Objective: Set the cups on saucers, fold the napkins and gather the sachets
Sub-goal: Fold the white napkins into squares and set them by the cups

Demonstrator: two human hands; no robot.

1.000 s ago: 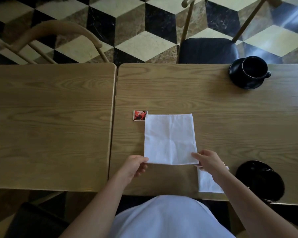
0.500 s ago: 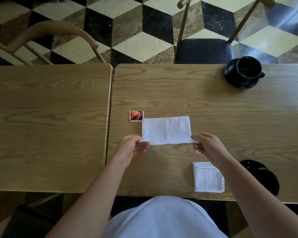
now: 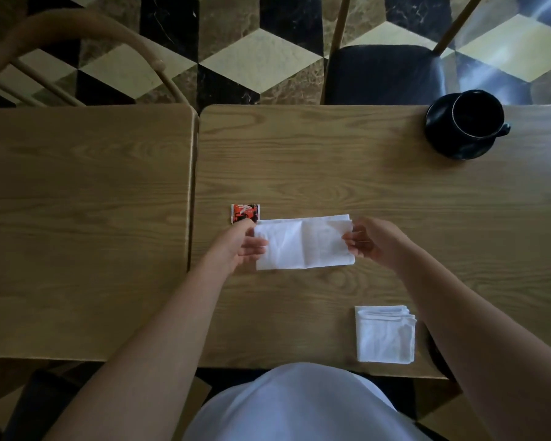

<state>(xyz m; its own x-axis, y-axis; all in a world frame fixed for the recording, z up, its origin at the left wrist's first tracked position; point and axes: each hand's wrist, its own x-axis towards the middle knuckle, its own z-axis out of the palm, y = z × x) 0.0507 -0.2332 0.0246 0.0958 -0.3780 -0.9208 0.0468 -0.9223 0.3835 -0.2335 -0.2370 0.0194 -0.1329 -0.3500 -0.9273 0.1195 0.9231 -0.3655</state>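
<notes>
Left hand (image 3: 236, 246): fingers pinch napkin's left short edge.
Right hand (image 3: 374, 241): pinches right short edge, thumb on top.
Napkin (image 3: 303, 243): white strip, folded once, mid worktop (image 3: 331, 173).
Handling: prob. light, limp, creases easy; grip at corners, keep edges aligned.
Sachet (image 3: 245, 212): red, touching napkin's far-left corner.
Done napkin (image 3: 385, 335): near edge, right.
Cup (image 3: 477, 114): on saucer (image 3: 439, 135), far right.

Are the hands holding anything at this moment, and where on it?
Both hold the half-folded white napkin by its short ends: the left hand pinches the left end, the right hand the right end.
</notes>
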